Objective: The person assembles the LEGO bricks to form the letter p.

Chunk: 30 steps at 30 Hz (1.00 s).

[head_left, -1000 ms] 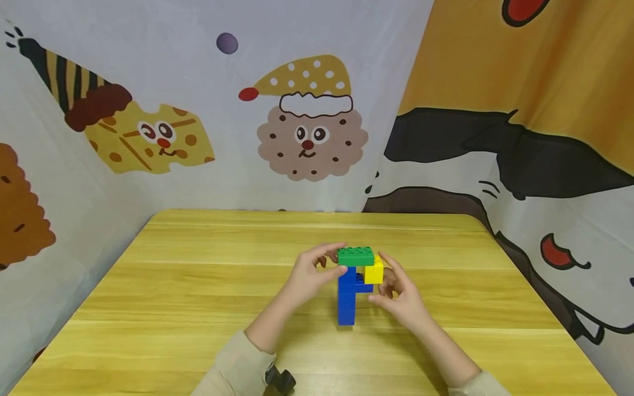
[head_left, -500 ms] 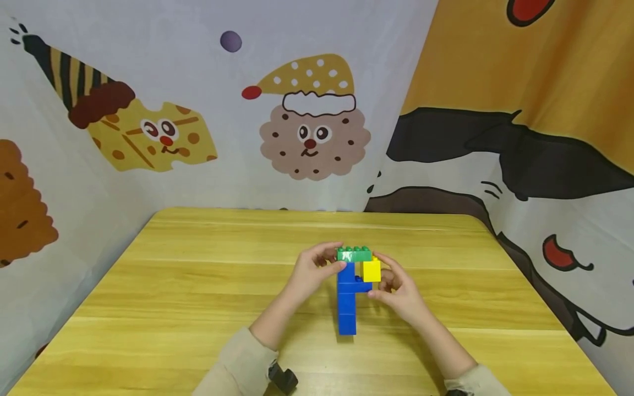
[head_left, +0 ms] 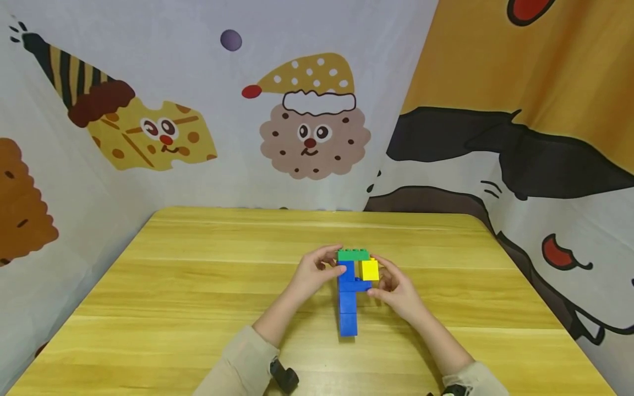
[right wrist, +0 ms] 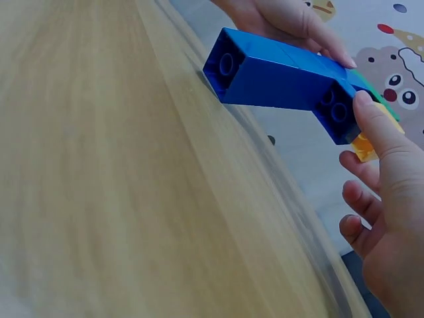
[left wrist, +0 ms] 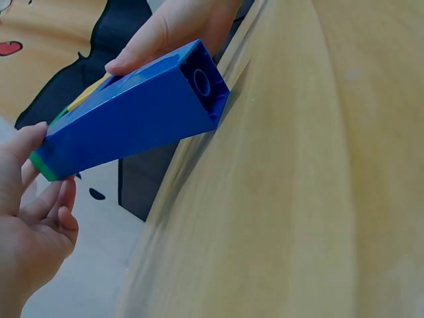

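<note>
A building-block structure is held up between both hands, its lower end off the wooden table. It has a column of blue blocks with a blue block jutting out right, a green block across the top and a yellow block below the green one's right end. My left hand grips the upper left, thumb on the blue front and fingers behind. On the other side, my right hand pinches the right part, thumb on the jutting blue block, index finger by the yellow one. Hollow undersides show in both wrist views.
The wooden table spreads around and below the hands. Behind it hangs a curtain printed with cartoon figures. A dark strap-on device sits at the left sleeve's cuff.
The structure has tilted, its lower end swinging toward me, so the green block's studded top shows less and the blue front shows more. Both hands keep their hold with only slight movement.
</note>
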Each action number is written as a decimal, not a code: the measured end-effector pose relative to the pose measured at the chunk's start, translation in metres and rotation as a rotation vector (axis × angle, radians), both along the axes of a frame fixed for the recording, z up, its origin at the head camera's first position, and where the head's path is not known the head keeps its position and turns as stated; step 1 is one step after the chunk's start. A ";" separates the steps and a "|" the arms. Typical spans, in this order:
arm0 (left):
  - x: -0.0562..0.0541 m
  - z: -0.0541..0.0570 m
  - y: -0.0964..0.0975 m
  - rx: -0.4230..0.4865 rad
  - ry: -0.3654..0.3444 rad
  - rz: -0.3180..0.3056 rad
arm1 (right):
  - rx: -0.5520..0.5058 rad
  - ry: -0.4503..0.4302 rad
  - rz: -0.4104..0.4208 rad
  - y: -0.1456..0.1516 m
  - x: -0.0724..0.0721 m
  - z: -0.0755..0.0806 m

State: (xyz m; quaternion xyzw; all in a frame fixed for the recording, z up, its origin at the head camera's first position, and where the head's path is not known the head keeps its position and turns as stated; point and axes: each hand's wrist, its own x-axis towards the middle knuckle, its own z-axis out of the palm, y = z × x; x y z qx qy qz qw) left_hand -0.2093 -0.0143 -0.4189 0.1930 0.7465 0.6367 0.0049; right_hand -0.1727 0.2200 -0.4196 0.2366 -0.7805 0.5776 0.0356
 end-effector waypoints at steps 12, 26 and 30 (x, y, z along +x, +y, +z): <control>-0.005 -0.014 -0.004 -0.124 -0.020 -0.051 | 0.083 -0.003 -0.044 -0.001 -0.004 -0.002; -0.012 -0.027 -0.005 -0.224 -0.021 -0.072 | 0.161 -0.061 -0.067 -0.002 -0.011 -0.001; -0.012 -0.027 -0.006 -0.241 -0.029 -0.067 | 0.180 -0.086 -0.061 -0.002 -0.013 0.000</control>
